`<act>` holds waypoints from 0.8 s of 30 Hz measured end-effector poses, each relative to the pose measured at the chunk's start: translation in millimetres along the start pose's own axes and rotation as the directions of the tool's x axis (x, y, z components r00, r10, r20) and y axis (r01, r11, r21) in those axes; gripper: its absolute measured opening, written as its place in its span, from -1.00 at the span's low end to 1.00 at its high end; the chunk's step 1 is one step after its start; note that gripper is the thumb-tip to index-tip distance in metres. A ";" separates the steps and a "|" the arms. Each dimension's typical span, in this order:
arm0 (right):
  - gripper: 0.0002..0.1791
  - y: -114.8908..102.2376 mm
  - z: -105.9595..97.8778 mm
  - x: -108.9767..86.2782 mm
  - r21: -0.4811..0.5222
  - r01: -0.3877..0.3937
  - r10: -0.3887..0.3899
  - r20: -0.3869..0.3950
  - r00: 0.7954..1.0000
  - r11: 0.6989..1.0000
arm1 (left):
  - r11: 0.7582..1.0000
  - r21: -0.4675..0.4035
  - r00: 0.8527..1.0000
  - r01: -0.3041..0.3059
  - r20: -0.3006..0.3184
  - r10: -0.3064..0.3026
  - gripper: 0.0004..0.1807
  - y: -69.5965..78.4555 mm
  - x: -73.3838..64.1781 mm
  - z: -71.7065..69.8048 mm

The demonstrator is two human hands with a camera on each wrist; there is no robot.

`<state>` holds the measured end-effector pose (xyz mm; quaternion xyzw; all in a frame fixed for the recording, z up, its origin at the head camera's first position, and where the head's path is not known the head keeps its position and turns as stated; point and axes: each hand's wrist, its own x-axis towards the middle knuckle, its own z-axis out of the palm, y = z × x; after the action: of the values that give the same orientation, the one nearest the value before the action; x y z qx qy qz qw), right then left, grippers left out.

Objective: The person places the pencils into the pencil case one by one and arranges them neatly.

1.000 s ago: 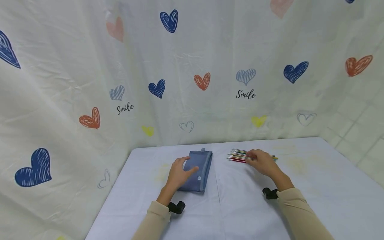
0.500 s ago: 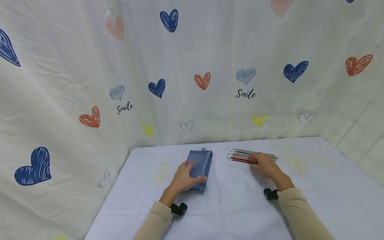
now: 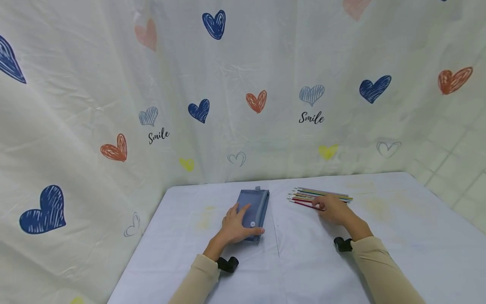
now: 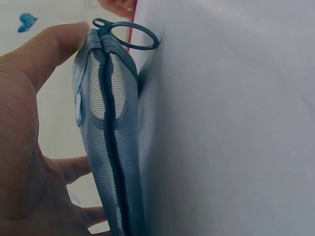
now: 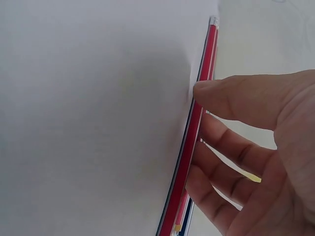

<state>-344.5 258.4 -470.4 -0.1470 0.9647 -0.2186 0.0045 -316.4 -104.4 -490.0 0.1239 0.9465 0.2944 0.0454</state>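
A blue mesh pencil case [image 3: 250, 200] lies on the white-covered table, left of centre. My left hand [image 3: 232, 228] rests on it, fingers spread over the top and thumb at the near right corner. In the left wrist view, the thumb touches the end of the zip, beside the ring-shaped zip pull [image 4: 141, 47]. To the right, a row of several striped pencils [image 3: 303, 191] lies side by side. My right hand [image 3: 334, 211] pinches a red pencil [image 5: 189, 142] between thumb and fingers at the near side of this row, its silver-coloured end pointing left.
Behind the table [image 3: 303, 270] hangs a white curtain [image 3: 273, 55] printed with hearts and "Smile". A black wrist camera [image 3: 228, 264] sits on the left wrist, another black wrist camera [image 3: 342, 244] on the right one.
My left hand has moved right and come down onto the pencil case. The right hand has shifted toward the near side of the row, and the red pencil's right part has swung toward me.
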 end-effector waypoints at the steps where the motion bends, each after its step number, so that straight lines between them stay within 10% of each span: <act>1: -0.72 0.3 0.2 0.3 0.004 0.001 -0.001 0.010 1.000 1.000 | 1.000 -0.003 1.000 0.003 -0.001 -0.003 0.17 -0.1 -0.1 0.8; 24: -0.79 -4.1 2.3 -1.5 -0.027 -0.031 0.033 0.047 0.998 0.999 | 0.998 -0.026 0.997 0.057 -0.042 -0.058 0.20 1.1 -2.1 6.9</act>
<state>-341.8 254.3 -470.8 -0.1368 0.9693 -0.2023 0.0290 -313.1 -100.3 -495.0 0.0898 0.9467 0.3073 0.0350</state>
